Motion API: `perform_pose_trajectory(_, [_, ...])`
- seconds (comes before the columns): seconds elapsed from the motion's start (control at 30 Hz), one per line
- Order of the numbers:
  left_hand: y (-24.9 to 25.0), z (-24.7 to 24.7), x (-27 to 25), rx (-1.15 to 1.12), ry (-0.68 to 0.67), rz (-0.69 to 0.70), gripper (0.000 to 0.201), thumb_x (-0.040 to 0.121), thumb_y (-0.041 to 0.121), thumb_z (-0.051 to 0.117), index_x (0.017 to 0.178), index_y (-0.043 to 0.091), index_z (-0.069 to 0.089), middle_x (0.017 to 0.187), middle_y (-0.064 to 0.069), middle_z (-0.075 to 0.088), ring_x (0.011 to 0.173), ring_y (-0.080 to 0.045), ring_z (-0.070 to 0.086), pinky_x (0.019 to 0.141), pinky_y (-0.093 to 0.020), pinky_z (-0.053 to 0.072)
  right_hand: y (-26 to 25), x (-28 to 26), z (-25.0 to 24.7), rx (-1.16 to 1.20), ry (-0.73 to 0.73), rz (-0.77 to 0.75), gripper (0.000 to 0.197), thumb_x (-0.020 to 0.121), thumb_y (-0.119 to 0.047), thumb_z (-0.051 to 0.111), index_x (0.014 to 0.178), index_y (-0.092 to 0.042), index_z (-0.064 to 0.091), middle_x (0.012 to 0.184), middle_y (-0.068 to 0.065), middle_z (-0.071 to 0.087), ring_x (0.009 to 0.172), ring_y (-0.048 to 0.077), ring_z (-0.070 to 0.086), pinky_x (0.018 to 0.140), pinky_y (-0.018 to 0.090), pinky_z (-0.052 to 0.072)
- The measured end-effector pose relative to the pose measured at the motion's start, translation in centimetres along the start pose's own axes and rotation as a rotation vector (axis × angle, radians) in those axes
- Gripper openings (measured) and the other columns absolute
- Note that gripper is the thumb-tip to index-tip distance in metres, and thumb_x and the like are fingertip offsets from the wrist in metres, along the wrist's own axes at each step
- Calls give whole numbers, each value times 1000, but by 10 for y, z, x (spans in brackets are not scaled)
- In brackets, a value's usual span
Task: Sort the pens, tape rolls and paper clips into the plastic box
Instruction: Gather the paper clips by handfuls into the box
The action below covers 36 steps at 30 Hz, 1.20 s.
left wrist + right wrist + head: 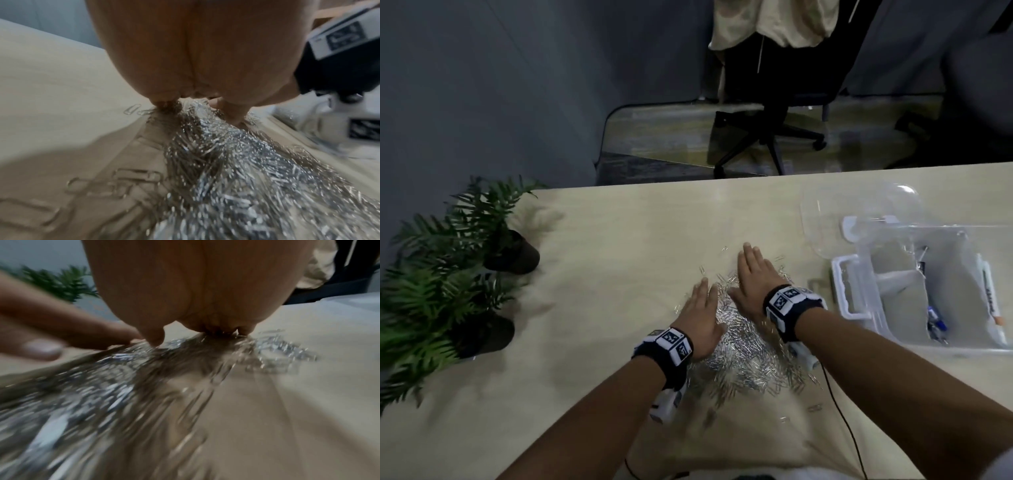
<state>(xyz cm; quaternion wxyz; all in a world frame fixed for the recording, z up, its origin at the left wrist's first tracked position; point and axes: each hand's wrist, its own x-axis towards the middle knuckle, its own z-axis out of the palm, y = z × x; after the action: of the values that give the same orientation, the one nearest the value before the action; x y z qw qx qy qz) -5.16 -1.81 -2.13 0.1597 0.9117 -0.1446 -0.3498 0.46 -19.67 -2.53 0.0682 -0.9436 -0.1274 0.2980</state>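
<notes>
Paper clips (739,356) everywhere on the desk (592,240), so my left hand (700,320) and right hand (751,284) lie flat, fingers straight, gripping nothing, probably to rake them together. Plastic box (856,291) sits open at right, pens (936,323) inside.

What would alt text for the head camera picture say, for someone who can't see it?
Two hands, the left hand and right hand, lie flat with straight fingers on a heap of silver paper clips on a pale table. At right stands an open clear plastic box holding pens; potted plants sit at left.
</notes>
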Motion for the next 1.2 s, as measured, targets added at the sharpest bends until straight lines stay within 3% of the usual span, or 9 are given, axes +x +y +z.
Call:
perform_pose_trajectory(0.13, [-3, -17, 19, 11, 180, -51, 72, 102, 34, 40, 157, 10, 0, 164, -12, -11, 151, -30, -4, 123, -41, 8, -1, -11, 4, 151, 145, -79, 62, 101, -36, 35, 152, -4, 21, 164, 18, 7, 151, 33, 9, 123, 43, 16])
perform_pose_trajectory(0.2, [-4, -28, 31, 32, 193, -84, 70, 102, 33, 40, 157, 11, 2, 164, -12, -7, 151, -32, -1, 123, -44, 12, 4, -7, -1, 190, 231, -77, 57, 100, -27, 35, 151, -3, 27, 162, 18, 19, 149, 31, 19, 123, 40, 20])
perform_pose_trajectory(0.33, [3, -43, 55, 102, 179, -76, 68, 102, 33, 38, 157, 11, 4, 165, -10, -4, 151, -33, 1, 122, -46, 15, 12, 6, -8, 166, 200, 32, 64, 103, -32, 31, 156, -4, 8, 165, 14, 2, 152, 33, 6, 123, 46, 16])
perform_pose_trajectory(0.43, [12, -44, 68, 119, 118, -57, 70, 103, 39, 35, 157, 14, -1, 164, -5, -11, 151, -32, -5, 123, -46, 10, 13, 7, -3, 151, 123, 11, 65, 104, -36, 29, 157, -4, 6, 165, 13, -3, 151, 35, -2, 124, 44, 9])
perform_pose_trajectory(0.6, [25, -20, 67, 168, 68, -34, 74, 103, 47, 29, 156, 13, -11, 161, -4, -23, 149, -31, -17, 122, -45, -1, 24, -16, 9, 239, 291, -44, 54, 104, -24, 32, 154, -8, 25, 163, 11, 18, 151, 25, 14, 120, 32, 6])
perform_pose_trajectory(0.7, [31, -3, 52, 172, 54, 12, 73, 103, 49, 25, 155, 13, -12, 160, -3, -26, 149, -27, -19, 123, -46, -1, 31, -24, 17, 194, 363, 81, 59, 104, -33, 25, 157, -10, 14, 165, 8, 6, 152, 24, 4, 121, 36, 2])
perform_pose_trajectory(0.83, [32, 8, 32, 189, 11, 50, 70, 104, 46, 23, 155, 15, -13, 160, -3, -25, 149, -25, -19, 123, -45, -3, 33, -29, 27, 220, 231, 140, 65, 104, -41, 17, 157, -7, 2, 165, 10, -8, 152, 25, -6, 124, 40, 3])
perform_pose_trajectory(1.1, [32, 15, 7, 183, 35, 99, 70, 103, 40, 37, 157, 15, -1, 164, -2, -12, 151, -24, -7, 123, -41, 4, 22, -58, 37, 252, 176, 13, 56, 104, -31, 30, 154, -7, 23, 164, 15, 8, 152, 29, 8, 123, 39, 14])
perform_pose_trajectory(1.2, [30, 13, 1, 168, 137, 121, 71, 99, 42, 48, 156, 18, 13, 165, -2, 4, 151, -24, 6, 123, -43, 10, 21, -66, 34, 241, 236, -32, 50, 96, -28, 48, 142, -10, 43, 156, 15, 32, 143, 33, 30, 117, 42, 30])
